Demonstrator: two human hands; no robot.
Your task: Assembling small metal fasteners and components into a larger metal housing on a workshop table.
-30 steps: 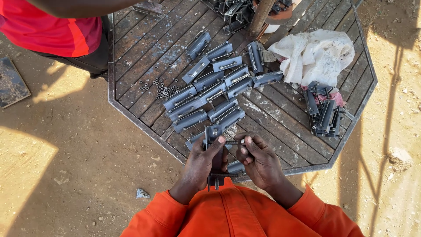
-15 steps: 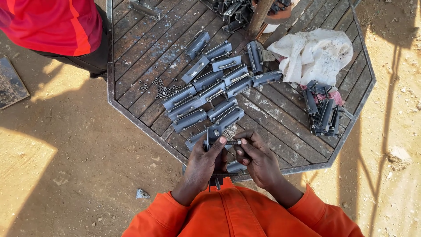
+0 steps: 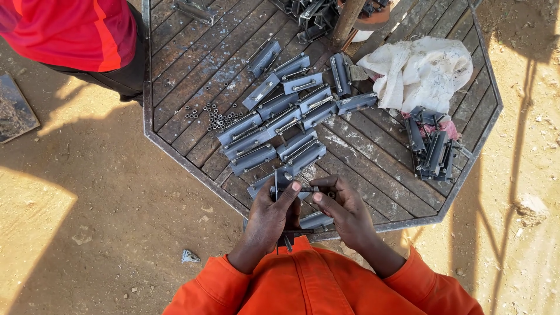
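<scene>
A worker in orange sleeves stood at the near edge of an octagonal slatted wooden table, both hands closed around one grey metal clamp bracket. The left hand gripped the bracket's body, thumb laid along a bolt, while the right hand pinched the bolt's other end between thumb and fingertips. Compared with the frames half a second and a second before, the hands had barely shifted; the right fingers had closed a little further along the bolt, which suggested the fitting of that piece was ongoing rather than finished. Whether a nut sat on the thread could not be made out. Beyond the hands lay rows of like brackets, a scatter of small nuts, a white cloth sack and a dark heap of parts. A second person in a red shirt had moved nearer along the table's far-left side.
</scene>
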